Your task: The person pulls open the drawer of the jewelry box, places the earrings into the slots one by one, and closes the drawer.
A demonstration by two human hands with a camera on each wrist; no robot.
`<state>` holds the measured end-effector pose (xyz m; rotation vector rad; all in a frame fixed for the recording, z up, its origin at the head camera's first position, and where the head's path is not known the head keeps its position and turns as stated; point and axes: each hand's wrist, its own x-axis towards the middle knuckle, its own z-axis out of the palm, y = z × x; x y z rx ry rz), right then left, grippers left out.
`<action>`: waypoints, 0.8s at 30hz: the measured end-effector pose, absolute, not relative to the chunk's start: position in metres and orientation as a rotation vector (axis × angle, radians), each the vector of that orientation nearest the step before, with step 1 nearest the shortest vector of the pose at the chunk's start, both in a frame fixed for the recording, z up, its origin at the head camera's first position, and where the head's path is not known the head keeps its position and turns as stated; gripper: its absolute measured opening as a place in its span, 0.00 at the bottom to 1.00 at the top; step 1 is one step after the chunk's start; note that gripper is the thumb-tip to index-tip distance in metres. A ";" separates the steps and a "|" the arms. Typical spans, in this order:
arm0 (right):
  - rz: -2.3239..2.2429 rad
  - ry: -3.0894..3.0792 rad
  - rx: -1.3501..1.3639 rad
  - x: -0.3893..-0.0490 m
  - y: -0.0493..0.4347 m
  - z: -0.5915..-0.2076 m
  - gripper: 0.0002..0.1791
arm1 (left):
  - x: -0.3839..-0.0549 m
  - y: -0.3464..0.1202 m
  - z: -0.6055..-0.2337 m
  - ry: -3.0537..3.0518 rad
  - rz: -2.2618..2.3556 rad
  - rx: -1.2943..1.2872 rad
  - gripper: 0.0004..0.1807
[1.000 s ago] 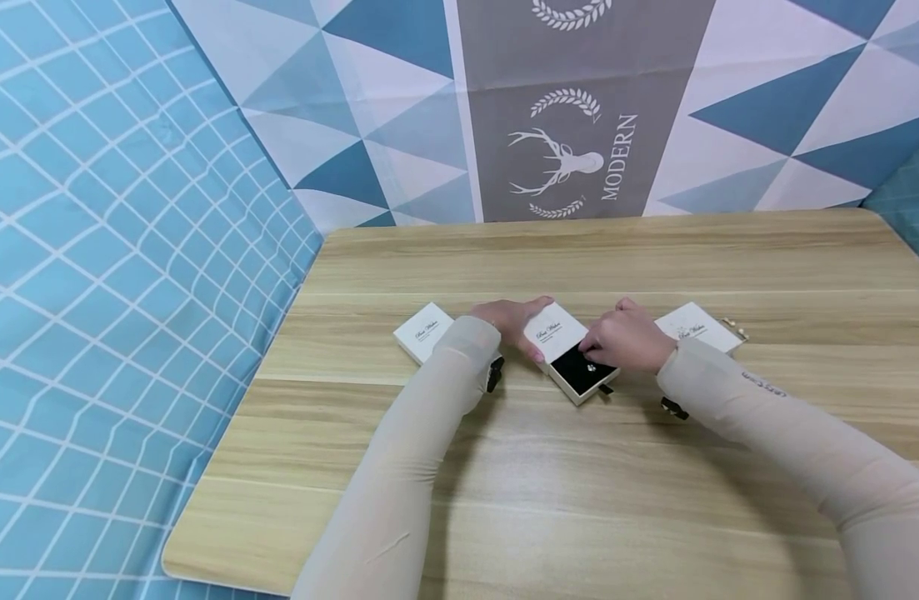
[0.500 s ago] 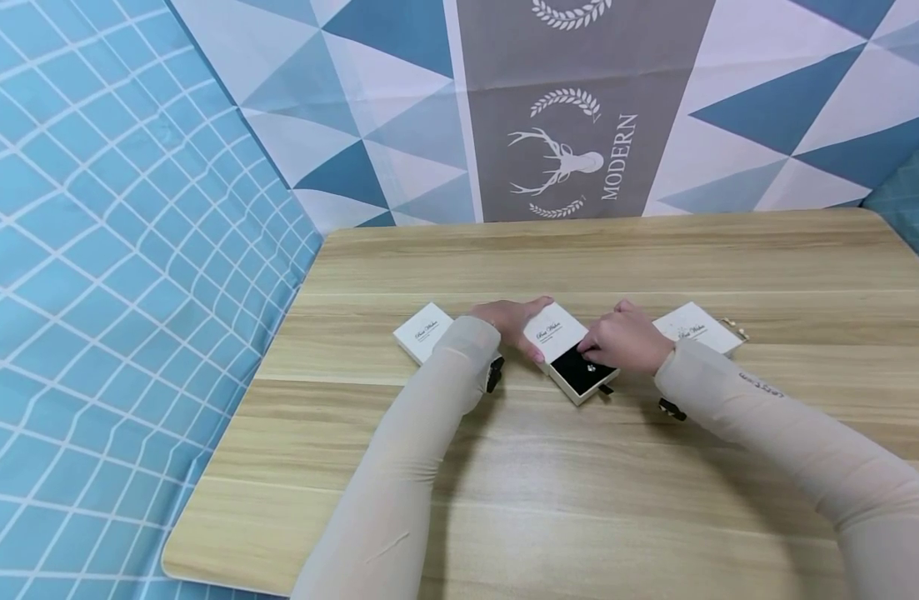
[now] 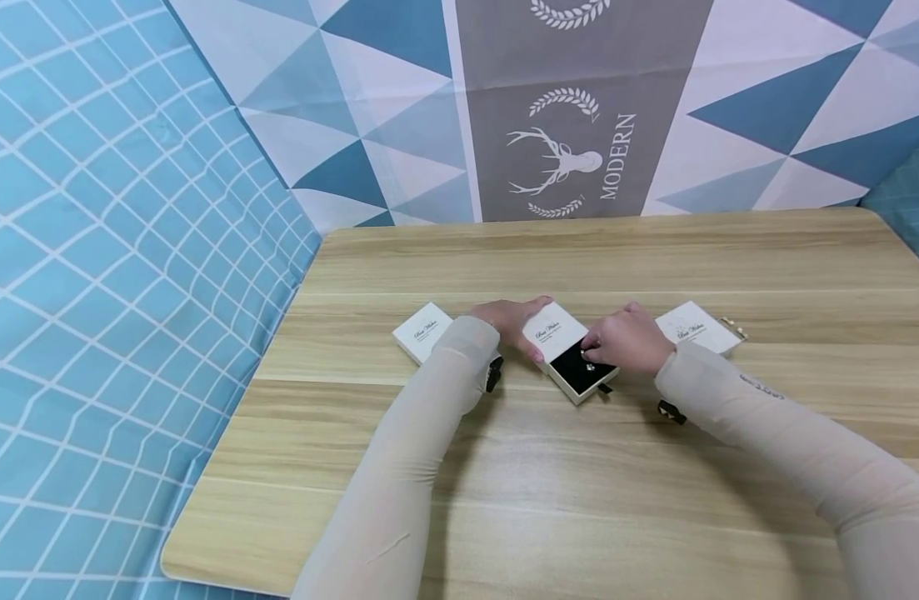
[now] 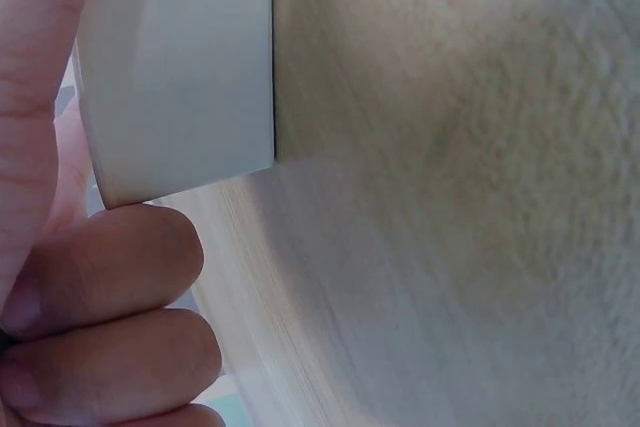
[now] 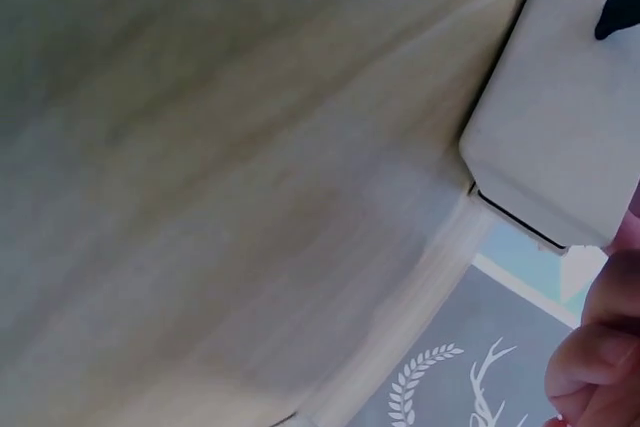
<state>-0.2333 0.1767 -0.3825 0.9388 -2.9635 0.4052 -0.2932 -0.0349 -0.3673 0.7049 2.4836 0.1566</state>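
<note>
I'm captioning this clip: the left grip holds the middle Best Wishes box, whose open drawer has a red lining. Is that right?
Not quite: the lining of the open drawer is black, not red, as the head view shows. The left grip does hold the middle Best Wishes box.

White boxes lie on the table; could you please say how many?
3: the left box, partly behind the left sleeve; the middle box, gripped by the left hand; the right box, partly behind the right sleeve. Others may be hidden.

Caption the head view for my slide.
Left hand grips the middle white box; right hand reaches over its open drawer.
</note>
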 end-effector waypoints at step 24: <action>0.489 -2.919 0.945 -0.233 0.179 -0.387 0.05 | -0.295 -0.037 -0.369 2.473 0.207 0.718 0.61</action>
